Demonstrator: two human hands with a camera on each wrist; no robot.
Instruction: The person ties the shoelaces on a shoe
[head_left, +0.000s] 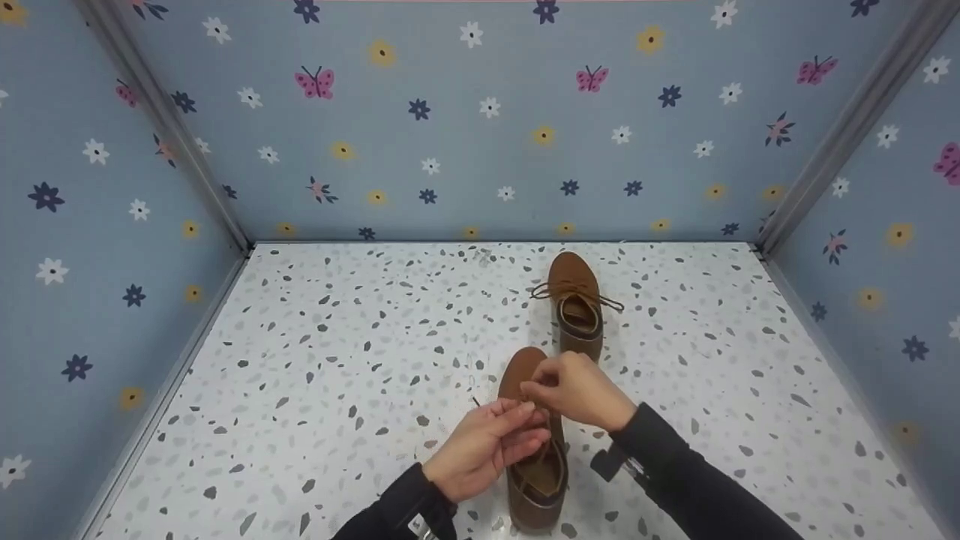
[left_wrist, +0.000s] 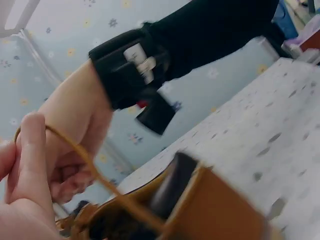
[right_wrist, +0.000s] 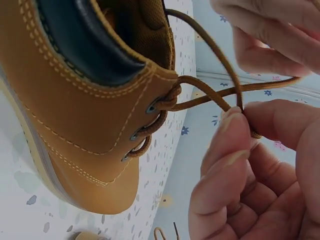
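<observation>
A brown leather lace-up shoe (head_left: 523,367) stands on the speckled surface, toe pointing away from me. My left hand (head_left: 487,450) is over its opening and pinches a brown shoelace (left_wrist: 82,152) between thumb and fingertip. Just ahead, close to the left fingertips, my right hand (head_left: 585,388) pinches a lace loop between thumb and index finger. In the right wrist view, the laces (right_wrist: 212,95) rise from the eyelets and cross between both hands. The shoe's dark padded collar (right_wrist: 90,45) shows there too. Part of the tongue is hidden behind the hands.
A matching shoe (head_left: 571,270) stands farther ahead to the right, its lace tied in a bow. Blue panels with flowers and butterflies (head_left: 450,135) enclose the white speckled surface (head_left: 337,360) at the back and both sides. Grey strips (head_left: 847,127) line the corners.
</observation>
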